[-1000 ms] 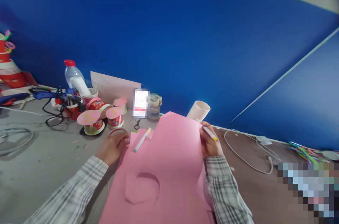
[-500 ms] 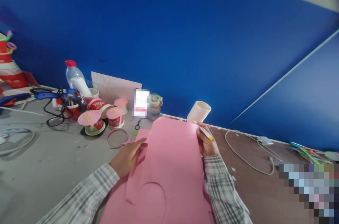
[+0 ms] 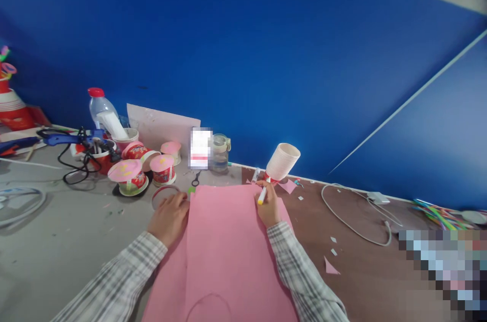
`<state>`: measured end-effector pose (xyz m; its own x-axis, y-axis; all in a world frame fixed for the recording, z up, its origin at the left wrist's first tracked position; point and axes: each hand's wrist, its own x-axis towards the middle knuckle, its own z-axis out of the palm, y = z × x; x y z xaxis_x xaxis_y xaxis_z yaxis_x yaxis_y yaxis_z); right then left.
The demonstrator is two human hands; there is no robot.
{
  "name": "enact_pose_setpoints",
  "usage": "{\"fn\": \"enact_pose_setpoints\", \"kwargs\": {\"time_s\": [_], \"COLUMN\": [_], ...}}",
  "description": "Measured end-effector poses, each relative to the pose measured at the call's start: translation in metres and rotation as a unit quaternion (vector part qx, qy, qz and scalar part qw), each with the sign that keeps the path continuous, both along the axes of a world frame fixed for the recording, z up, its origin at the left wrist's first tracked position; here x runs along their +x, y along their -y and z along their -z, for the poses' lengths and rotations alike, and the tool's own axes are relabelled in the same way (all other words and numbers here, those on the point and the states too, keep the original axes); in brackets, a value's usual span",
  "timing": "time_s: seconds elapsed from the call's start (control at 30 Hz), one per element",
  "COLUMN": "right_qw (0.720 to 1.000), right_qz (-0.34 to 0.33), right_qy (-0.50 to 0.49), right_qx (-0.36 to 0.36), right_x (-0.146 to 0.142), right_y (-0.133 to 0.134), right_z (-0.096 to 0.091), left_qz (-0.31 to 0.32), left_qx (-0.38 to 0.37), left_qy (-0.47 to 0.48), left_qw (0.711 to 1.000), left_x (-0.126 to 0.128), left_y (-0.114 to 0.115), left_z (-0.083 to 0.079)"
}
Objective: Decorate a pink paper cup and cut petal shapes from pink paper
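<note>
Blue partition (image 3: 243, 58) behind a table (image 3: 365, 276). Bottle (image 3: 103, 105), one; jug (image 3: 219, 156), one; cup stack (image 3: 282, 162), one. Pink sheets (image 3: 228, 241), at least two, overlapping, before the person. Left hand (image 3: 169, 218): fingers half-curled at the sheets' left edge; whether gripping, cannot tell. Right hand (image 3: 270, 208): pinching one marker (image 3: 262, 196), at their upper right.

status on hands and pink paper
Left hand at left edge of pink paper. Right hand holds marker near far edge. White cup stack just beyond.

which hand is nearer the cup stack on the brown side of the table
Right. The right hand is just in front of the cup stack; the left hand is farther away, at the left edge of the pink sheet.
</note>
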<state>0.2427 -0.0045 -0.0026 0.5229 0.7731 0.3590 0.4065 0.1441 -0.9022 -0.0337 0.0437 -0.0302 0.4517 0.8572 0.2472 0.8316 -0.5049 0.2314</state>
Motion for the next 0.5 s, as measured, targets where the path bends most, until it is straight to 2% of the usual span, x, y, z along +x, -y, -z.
{"fn": "enact_pose_setpoints", "kwargs": {"time_s": [0.13,0.23,0.3,0.4,0.43,0.47,0.5], "right_qw": [0.998,0.997,0.997,0.996,0.996,0.996,0.995], "right_qz": [0.051,0.060,0.054,0.030,0.012,-0.012,-0.058], "right_qy": [0.031,0.044,0.048,0.046,0.041,0.033,0.013], "right_qx": [0.002,0.012,0.029,0.066,0.076,0.081,0.080], "right_x": [-0.001,0.000,-0.001,-0.008,-0.013,-0.018,-0.024], "right_y": [-0.003,-0.005,-0.004,0.004,0.008,0.014,0.019], "right_z": [0.009,0.012,0.008,-0.008,-0.015,-0.023,-0.030], "left_qz": [-0.005,-0.022,-0.047,-0.064,-0.050,-0.009,0.036], "left_qx": [0.011,0.022,0.036,0.039,0.019,-0.068,-0.165], "left_qy": [0.017,0.057,0.100,0.182,0.220,0.323,0.401], "left_qw": [1.000,0.998,0.993,0.980,0.974,0.944,0.901], "left_x": [-0.002,-0.007,-0.012,-0.014,-0.012,-0.008,-0.004], "left_y": [-0.001,-0.005,-0.008,-0.006,-0.003,0.001,0.006], "left_z": [0.001,-0.001,-0.007,-0.022,-0.028,-0.033,-0.038]}}
